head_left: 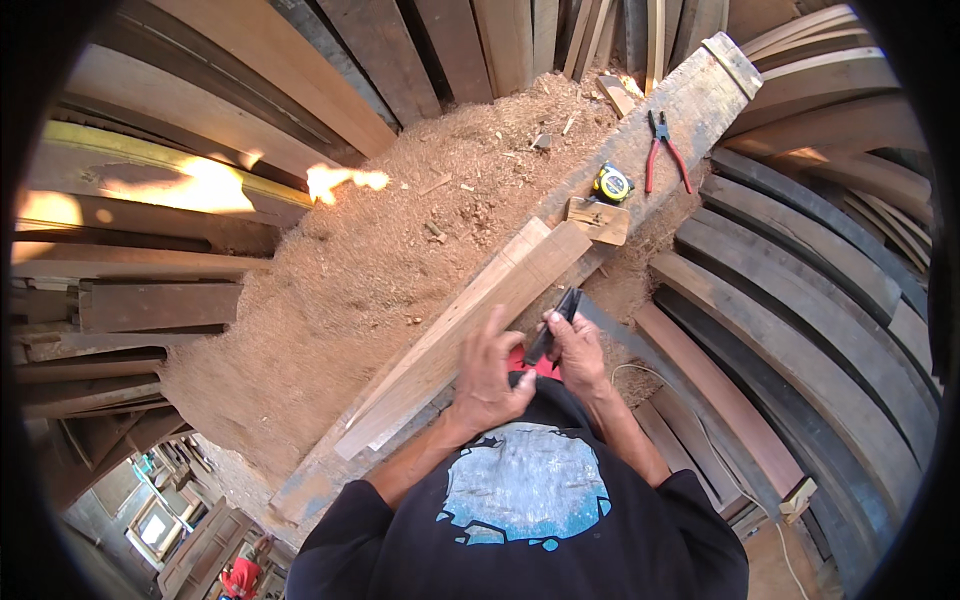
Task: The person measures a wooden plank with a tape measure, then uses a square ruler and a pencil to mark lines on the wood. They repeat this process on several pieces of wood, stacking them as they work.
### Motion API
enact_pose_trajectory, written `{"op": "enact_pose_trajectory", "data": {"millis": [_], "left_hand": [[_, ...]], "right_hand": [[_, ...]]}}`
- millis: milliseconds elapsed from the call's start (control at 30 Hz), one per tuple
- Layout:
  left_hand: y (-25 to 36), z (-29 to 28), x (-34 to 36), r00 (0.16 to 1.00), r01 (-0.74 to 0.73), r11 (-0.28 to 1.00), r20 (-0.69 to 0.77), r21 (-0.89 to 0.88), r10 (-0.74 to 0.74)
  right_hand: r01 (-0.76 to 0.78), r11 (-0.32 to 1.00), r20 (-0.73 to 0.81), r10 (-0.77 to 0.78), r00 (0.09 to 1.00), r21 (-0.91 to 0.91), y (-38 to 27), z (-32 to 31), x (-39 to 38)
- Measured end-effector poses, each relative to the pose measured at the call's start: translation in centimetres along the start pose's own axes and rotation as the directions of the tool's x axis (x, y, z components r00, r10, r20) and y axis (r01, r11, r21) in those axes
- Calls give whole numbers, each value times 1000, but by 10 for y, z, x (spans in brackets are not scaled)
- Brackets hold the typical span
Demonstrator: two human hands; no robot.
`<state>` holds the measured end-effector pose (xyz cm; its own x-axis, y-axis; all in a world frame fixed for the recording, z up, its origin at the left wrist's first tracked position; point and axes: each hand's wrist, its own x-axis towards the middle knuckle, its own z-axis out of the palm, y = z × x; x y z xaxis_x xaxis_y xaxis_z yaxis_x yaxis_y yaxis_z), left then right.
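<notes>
My right hand (575, 352) is closed on a dark, narrow, flat piece (542, 345) with straight edges; its exact kind I cannot make out. The piece is held at a slant in front of my body. My left hand (490, 372) is open, fingers apart and slightly blurred, and nothing shows in it. It is over the near edge of light brown wooden boards (500, 285), which lie lengthwise on a long plank bench (665, 125). Past the boards' far end sits a small wooden block (598, 221).
A yellow and black tape measure (611, 183) and red-handled pliers (664, 155) lie farther along the bench. Wood shavings (400, 260) are heaped beyond it. Stacked planks (800, 260) stand around, and a pale cord (705, 430) runs at right. Someone in red (240, 577) is at lower left.
</notes>
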<state>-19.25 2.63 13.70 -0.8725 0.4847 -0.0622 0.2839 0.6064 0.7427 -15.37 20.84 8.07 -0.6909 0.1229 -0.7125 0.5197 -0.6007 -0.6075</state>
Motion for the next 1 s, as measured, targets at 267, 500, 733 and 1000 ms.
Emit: {"op": "enact_pose_trajectory", "data": {"millis": [267, 500, 733, 1000], "left_hand": [[-103, -26, -59, 872, 363, 863, 199, 351, -448], [-146, -63, -7, 811, 464, 853, 274, 239, -518], [-205, -56, 26, 775, 501, 827, 293, 256, -560], [-196, -41, 28, 735, 567, 795, 304, 215, -606]], "right_hand": [[172, 984, -105, -176, 979, -51, -28, -54, 11], [241, 961, -157, -261, 952, -134, -35, -62, 8], [208, 914, -156, -275, 949, -348, -38, -65, -4], [269, 901, -152, -335, 930, -340, -34, -58, -6]]}}
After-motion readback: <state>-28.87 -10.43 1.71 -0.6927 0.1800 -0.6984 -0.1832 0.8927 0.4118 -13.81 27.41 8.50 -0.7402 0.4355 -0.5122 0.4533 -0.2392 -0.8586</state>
